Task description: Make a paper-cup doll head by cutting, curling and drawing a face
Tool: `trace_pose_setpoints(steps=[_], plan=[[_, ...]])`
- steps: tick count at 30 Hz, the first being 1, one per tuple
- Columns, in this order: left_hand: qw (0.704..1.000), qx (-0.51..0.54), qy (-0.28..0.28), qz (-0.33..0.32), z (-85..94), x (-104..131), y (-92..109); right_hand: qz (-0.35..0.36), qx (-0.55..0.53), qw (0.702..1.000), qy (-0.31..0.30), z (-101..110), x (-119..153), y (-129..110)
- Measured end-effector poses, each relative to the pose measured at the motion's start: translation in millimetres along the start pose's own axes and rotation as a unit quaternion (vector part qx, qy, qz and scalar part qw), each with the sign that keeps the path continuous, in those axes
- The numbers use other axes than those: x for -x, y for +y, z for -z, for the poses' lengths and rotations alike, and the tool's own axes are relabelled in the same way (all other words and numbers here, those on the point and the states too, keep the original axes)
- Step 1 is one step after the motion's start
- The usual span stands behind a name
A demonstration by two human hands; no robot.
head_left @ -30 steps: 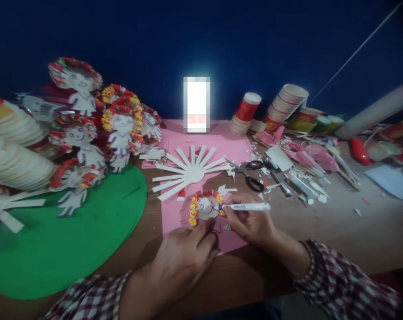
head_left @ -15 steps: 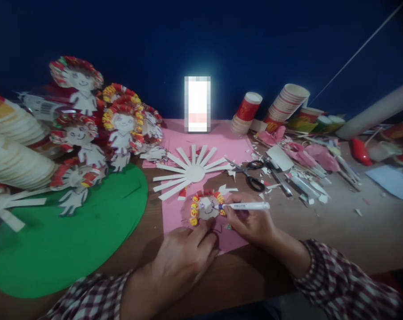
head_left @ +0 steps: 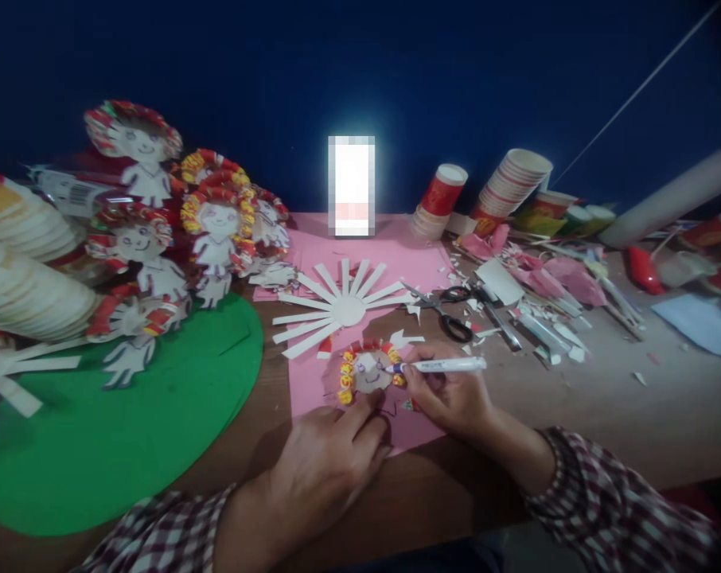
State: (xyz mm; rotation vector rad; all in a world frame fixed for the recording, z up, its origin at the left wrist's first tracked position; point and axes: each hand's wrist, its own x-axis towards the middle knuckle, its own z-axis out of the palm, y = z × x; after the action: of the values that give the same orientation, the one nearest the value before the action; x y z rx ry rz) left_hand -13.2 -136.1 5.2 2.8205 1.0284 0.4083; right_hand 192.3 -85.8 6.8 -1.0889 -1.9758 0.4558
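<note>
On the pink paper sheet (head_left: 313, 390) lies a paper doll face (head_left: 369, 380) with drawn eyes and a smile, framed by red and yellow paper curls. Fingertips of my left hand (head_left: 333, 454) press on its lower edge, the other fingers curled; what lies under them is hidden. My right hand (head_left: 450, 394) is closed around a white marker (head_left: 450, 365), its dark tip touching the face by the eye on the right. Just behind lies a flattened paper cup cut into strips (head_left: 349, 311). Black-handled scissors (head_left: 447, 310) rest to the right of it.
Finished paper dolls (head_left: 217, 223) and stacked cups (head_left: 32, 278) stand at left by a green sheet (head_left: 175, 430). A glowing blurred rectangle (head_left: 352, 183) is at the back. To the right are cup stacks (head_left: 509, 187), a cutter (head_left: 497, 318), pink scraps (head_left: 539, 274) and paper bits.
The marker tip has shifted very slightly on the face, near the eye on the right. My left hand stays in place on the paper.
</note>
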Motion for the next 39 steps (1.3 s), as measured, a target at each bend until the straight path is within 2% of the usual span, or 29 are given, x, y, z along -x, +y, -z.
trace_pose_setpoints(steps=[10, 17, 29, 33, 35, 39], plan=[[1.0, 0.01, -0.005, 0.011, 0.3, -0.6, 0.0, 0.003, 0.022, 1.0, -0.02, -1.7, -1.1, 1.1], [1.0, 0.008, -0.001, 0.013, 0.5, -1.6, 0.2, -0.013, -0.007, 1.0, 0.004, 1.2, -0.6, -1.4], [1.0, 0.001, 0.007, 0.017, 1.5, -1.4, 1.5, -0.013, 0.017, 1.0, -0.01, -1.4, 0.3, 1.5], [1.0, 0.002, 0.01, 0.025, 2.7, -2.5, 1.2, -0.04, -0.015, 0.999, -0.009, -0.3, -0.4, -1.5], [1.0, 0.004, 0.027, 0.015, 3.2, -2.8, 0.5, -0.083, -0.049, 0.995, 0.015, 0.7, -1.8, -3.6], [0.992, 0.03, 0.111, -0.046, 3.0, -1.3, 0.2, -0.147, -0.099, 0.981, 0.073, 2.0, -7.1, -5.2]])
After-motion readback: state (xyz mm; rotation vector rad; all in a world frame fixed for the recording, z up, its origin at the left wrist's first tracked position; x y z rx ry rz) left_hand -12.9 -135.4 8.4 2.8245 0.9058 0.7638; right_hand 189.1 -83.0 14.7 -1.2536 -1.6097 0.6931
